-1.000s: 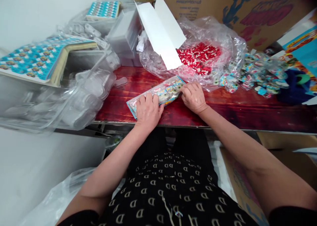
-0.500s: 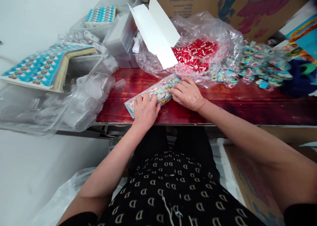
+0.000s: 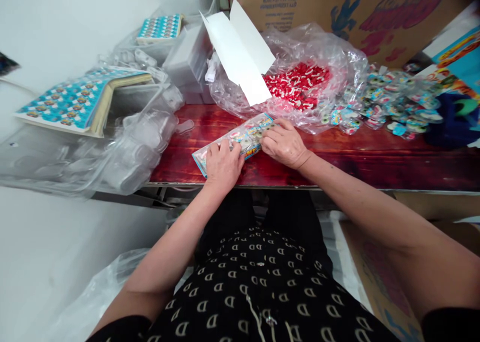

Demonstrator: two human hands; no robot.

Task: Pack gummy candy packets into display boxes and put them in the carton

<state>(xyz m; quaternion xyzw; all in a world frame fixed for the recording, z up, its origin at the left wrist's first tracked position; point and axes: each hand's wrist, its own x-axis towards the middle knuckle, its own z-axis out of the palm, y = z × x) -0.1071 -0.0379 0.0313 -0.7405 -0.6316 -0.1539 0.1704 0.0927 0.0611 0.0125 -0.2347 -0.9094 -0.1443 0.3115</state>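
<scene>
A long, narrow printed box (image 3: 240,136) with light-blue edges lies at a slant on the red table, filled with small clear packs of colourful pieces. My left hand (image 3: 225,166) is over its lower left part, fingers curled on the packs and thumb at the near side. At the upper right end, my right hand (image 3: 284,144) grips the box with bent fingers; its fingertips partly hide the packs there. Just behind the box is a clear plastic bag (image 3: 345,57) of red and white pieces (image 3: 300,84), with an open white carton (image 3: 240,52) leaning over it.
Along the left stands a clear bin (image 3: 80,182) of transparent plastic shells, a stack of blue printed sheets (image 3: 71,104) on top. Several filled clear packs (image 3: 397,99) are heaped at right beside a dark blue object (image 3: 452,119). A large cardboard box (image 3: 307,7) stands behind. The table's front edge (image 3: 360,188) runs before me.
The view has shifted slightly, so the things at left appear a little further right. Both hands stay on the box, with hardly any movement against it.
</scene>
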